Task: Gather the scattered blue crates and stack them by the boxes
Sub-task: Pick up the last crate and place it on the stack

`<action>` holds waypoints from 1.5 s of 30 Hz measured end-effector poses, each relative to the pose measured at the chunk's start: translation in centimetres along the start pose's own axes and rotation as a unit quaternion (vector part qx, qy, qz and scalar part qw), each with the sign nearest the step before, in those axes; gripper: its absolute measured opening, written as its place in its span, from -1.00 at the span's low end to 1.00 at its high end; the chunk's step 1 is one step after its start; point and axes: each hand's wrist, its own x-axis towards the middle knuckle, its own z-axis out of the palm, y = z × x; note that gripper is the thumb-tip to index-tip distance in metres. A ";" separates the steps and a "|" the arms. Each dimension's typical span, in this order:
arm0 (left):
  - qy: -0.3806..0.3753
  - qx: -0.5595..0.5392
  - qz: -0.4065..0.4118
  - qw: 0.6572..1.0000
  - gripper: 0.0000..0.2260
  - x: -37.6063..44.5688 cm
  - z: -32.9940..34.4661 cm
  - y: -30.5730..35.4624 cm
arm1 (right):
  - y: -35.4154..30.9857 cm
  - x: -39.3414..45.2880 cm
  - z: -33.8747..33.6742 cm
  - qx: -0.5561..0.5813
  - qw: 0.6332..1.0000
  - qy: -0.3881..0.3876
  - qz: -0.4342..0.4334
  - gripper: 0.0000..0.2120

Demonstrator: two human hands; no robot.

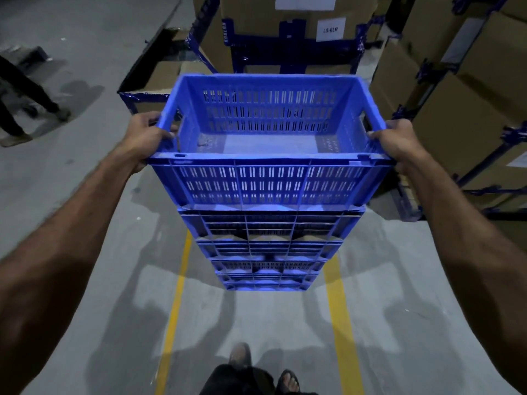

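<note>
blue plastic everywhere here: the top crate (268,143) sits on a stack of crates (268,246) that stands on the concrete floor (256,323) between two yellow lines (175,303). the left hand (145,138) holds the crate's left short end and the right hand (395,141) the right one, fingers (375,136) curled over the rim at the handle cutouts. gripping both ends keeps it level so it seats square on the one below, i'd guess. can't tell if it's fully seated or a hair above. the stack is just in front of the cardboard boxes (470,115) on blue racks, so it looks like the drop spot. another person's legs (25,89) are at the far left.
</note>
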 end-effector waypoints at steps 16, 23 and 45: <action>0.003 0.002 -0.010 1.000 -0.63 -0.2 0.4 0.1 | 0.4 -0.9 -0.5 -0.005 1.000 -0.009 -0.008 -0.92; 0.001 -0.020 -0.012 1.000 -0.63 -1.2 0.9 0.2 | 0.0 -0.6 -0.9 -0.015 1.000 -0.011 -0.012 -0.92; 0.000 -0.021 -0.020 1.000 -0.59 -1.7 0.8 0.4 | 0.5 -0.7 -0.6 -0.003 1.000 -0.020 0.009 -0.89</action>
